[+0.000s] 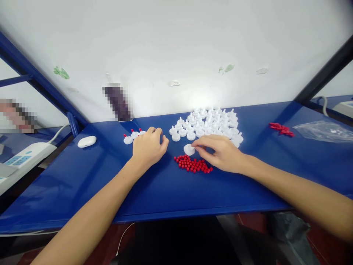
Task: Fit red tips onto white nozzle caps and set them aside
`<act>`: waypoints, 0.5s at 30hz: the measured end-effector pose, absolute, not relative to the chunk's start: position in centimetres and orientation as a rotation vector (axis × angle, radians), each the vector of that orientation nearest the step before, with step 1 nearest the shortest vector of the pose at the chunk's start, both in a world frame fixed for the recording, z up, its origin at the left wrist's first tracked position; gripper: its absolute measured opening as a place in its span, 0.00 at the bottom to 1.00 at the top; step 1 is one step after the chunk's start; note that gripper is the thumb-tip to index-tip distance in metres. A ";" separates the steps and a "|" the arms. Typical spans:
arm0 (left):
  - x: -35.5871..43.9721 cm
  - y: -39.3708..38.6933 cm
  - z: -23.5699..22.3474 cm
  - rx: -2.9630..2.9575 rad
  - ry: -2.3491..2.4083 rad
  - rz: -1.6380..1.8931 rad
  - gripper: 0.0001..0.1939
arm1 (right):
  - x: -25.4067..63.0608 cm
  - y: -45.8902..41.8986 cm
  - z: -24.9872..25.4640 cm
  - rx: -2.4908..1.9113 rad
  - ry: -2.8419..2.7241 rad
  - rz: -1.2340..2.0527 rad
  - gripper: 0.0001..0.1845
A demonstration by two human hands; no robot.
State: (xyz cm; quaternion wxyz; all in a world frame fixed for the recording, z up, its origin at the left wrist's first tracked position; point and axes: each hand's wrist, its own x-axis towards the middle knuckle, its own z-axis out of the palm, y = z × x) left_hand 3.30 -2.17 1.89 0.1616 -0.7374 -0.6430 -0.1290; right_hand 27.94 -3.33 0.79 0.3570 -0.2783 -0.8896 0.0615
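My right hand (217,151) pinches a white plastic funnel-like piece (189,149), a round disc with a thin stem, just above the blue table. Right below it lies a loose pile of small red caps (193,164). Behind my right hand stands a cluster of similar white pieces (202,123), stems up. My left hand (149,146) is palm down over the table with its fingers curled; its fingertips and anything in them are hidden. Beside its knuckles are several white pieces with red-capped stems (128,139), partly covered by the hand.
A white earbud case (87,141) lies at the left, near a power strip (26,162). A blurred phone-like object (119,103) leans on the wall. Red pieces (281,129) and a clear plastic bag (324,131) lie at the right. The table's front edge (193,213) runs before me.
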 end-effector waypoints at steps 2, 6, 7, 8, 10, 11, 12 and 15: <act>3.5 -2.2 2.0 -2.082 -1.822 -0.395 0.16 | 27.9 -3.3 0.8 -0.722 -2.300 0.162 0.10; 3.3 -2.1 1.9 -2.169 -1.796 -0.346 0.14 | 28.0 -3.3 0.7 -0.724 -2.304 0.178 0.10; 3.3 -2.0 1.8 -2.189 -1.798 -0.318 0.14 | 28.0 -3.3 0.7 -0.724 -2.306 0.181 0.10; 3.2 -2.0 1.7 -2.194 -1.808 -0.291 0.14 | 28.0 -3.3 0.7 -0.724 -2.308 0.185 0.10; 3.1 -1.9 1.5 -2.171 -1.840 -0.256 0.15 | 28.0 -3.3 0.8 -0.723 -2.311 0.193 0.10; 3.1 -1.8 1.4 -2.152 -1.856 -0.253 0.15 | 28.0 -3.3 0.8 -0.724 -2.312 0.196 0.10; 3.1 -1.8 1.4 -2.139 -1.868 -0.261 0.15 | 28.0 -3.3 0.7 -0.723 -2.312 0.195 0.10; 3.1 -1.7 1.5 -2.186 -1.854 -0.341 0.15 | 27.9 -3.3 0.7 -0.721 -2.314 0.185 0.10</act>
